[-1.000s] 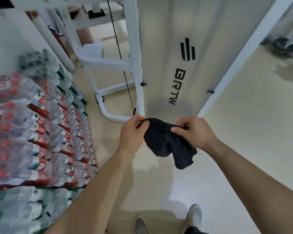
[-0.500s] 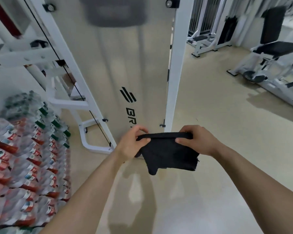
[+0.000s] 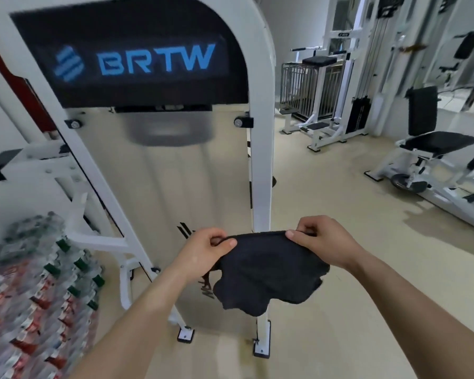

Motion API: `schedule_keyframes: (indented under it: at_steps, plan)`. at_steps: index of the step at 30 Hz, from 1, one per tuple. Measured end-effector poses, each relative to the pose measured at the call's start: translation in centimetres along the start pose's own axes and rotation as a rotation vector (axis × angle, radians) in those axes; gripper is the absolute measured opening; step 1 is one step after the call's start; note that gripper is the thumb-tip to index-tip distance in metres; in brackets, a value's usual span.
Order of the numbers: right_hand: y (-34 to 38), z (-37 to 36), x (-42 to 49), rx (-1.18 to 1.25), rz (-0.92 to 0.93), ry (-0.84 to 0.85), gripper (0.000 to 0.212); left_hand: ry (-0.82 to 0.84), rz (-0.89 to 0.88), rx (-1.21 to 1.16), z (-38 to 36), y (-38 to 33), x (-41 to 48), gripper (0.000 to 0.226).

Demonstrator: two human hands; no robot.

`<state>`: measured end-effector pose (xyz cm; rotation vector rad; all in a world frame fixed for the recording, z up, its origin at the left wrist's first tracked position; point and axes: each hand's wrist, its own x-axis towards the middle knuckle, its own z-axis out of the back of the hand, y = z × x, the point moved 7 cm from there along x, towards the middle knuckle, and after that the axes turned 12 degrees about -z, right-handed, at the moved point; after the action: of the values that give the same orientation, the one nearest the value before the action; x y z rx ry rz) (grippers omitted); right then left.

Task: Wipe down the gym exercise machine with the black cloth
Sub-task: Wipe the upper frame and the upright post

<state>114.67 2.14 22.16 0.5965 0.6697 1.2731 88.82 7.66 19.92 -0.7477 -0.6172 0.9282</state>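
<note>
- I hold the black cloth (image 3: 266, 272) up in the air between both hands, in front of the lower part of the gym exercise machine (image 3: 261, 160). I cannot tell whether it touches the machine.
- My left hand (image 3: 203, 248) pinches the cloth's top edge at its left end, with the thumb on the near side and the fingers curled behind.
- My right hand (image 3: 323, 242) pinches the same edge at its right end, with the thumb tip on the near side and the fingers curled over the top.
- The top edge runs nearly straight from one hand to the other. The rest of the cloth hangs below in loose, uneven folds.
- The machine stands upright on the floor (image 3: 353, 310) on a white frame with a rounded top, and its black feet (image 3: 262, 343) sit just below the cloth.
- A black panel (image 3: 137, 86) with blue BRTW lettering spans the top of the frame, and a pale cover sheet (image 3: 175, 187) fills the space beneath it.
- Along the floor's left edge, wrapped packs of water bottles (image 3: 39, 291) are stacked high. They are blurred, but red labels and green caps show.
- Toward the floor's far right side stand other white machines, one with a black padded seat (image 3: 435, 142).
</note>
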Motion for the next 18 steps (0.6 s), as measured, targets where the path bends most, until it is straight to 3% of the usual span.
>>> schedule_keyframes:
  at_steps: [9,15,18]
  plan:
    - [6.7,10.1,7.4,0.276,0.282,-0.113,0.027,-0.416,-0.245,0.081,7.9,-12.0,7.7,0.016]
    - [16.6,18.4,12.5,0.350,0.547,-0.173,0.028,-0.829,-0.422,0.220,14.9,-22.8,10.7,0.004]
    - [22.2,22.5,15.2,0.452,0.610,-0.246,0.029,-1.041,-0.454,0.285,18.5,-27.3,12.7,0.011]
